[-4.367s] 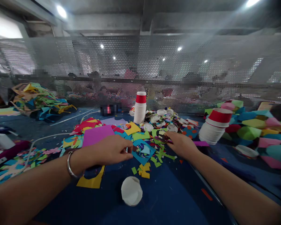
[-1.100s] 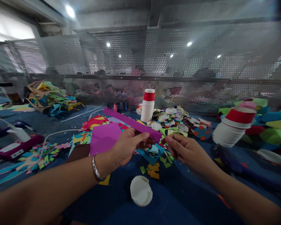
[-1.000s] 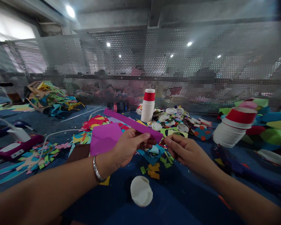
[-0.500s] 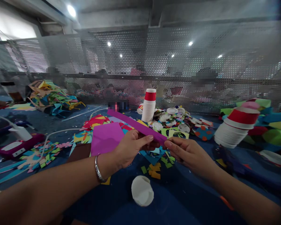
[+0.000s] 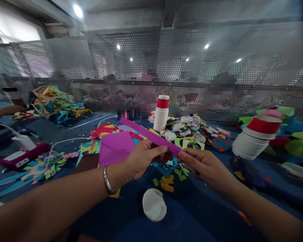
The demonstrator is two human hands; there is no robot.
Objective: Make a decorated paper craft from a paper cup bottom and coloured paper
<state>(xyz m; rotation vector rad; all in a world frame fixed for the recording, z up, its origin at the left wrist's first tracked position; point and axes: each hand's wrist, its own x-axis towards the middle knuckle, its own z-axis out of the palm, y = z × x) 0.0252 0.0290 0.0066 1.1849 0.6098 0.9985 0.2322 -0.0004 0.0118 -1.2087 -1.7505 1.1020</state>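
Note:
A long purple paper strip (image 5: 146,131) runs slantwise between my hands above the blue table. My left hand (image 5: 145,158) pinches it near its lower right part, thumb on top. The fingertips of my right hand (image 5: 202,163) are closed on the strip's right end. Left of my left hand lies a purple paper sheet (image 5: 114,146) on top of other coloured paper. Small orange paper pieces (image 5: 168,184) and green scraps (image 5: 183,176) lie below my hands. Nearer to me is a white paper cup piece (image 5: 154,205).
Stacked paper cups (image 5: 161,117) stand behind my hands, beside a pile of round cup pieces (image 5: 187,126). Another cup stack (image 5: 252,144) leans at the right. On the left are a purple power strip (image 5: 22,158), a white cable and a paper heap (image 5: 55,104). Another person's arm (image 5: 8,111) reaches in there.
Another person's arm has come in at the far left, beside the paper heap. My hands keep nearly the same hold on the purple strip; the view has shifted slightly.

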